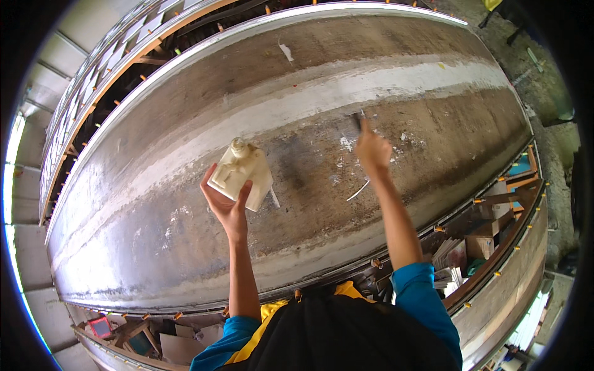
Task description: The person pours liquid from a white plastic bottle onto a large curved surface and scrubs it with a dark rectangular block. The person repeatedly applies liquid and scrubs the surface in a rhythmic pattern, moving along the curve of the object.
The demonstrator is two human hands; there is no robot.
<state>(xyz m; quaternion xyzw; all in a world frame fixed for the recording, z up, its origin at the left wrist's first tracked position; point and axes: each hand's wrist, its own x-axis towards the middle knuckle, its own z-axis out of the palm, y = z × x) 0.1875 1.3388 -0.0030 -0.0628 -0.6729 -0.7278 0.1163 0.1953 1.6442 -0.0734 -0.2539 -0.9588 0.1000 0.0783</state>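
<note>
My left hand (230,213) grips a cream plastic bottle (246,172) by its lower side, thumb on one face and fingers on the other. The bottle's short neck points away from me, and it is held over the long, stained worktable (309,238). My right hand (374,151) is closed around a small dark tool (357,121) above the right half of the table. Blur and my fingers leave the tool's kind unclear. White smears (346,144) lie on the surface beside that hand. Nearer to me, a thin white strip (358,190) rests on the tabletop.
A pale band (346,83) runs lengthwise along the table. Under its near edge, a shelf holds wooden pieces (479,244), papers (455,281) and a red-framed item (100,327). Beyond the far edge stands a rack (102,80) with orange pegs. Concrete floor (554,93) shows at right.
</note>
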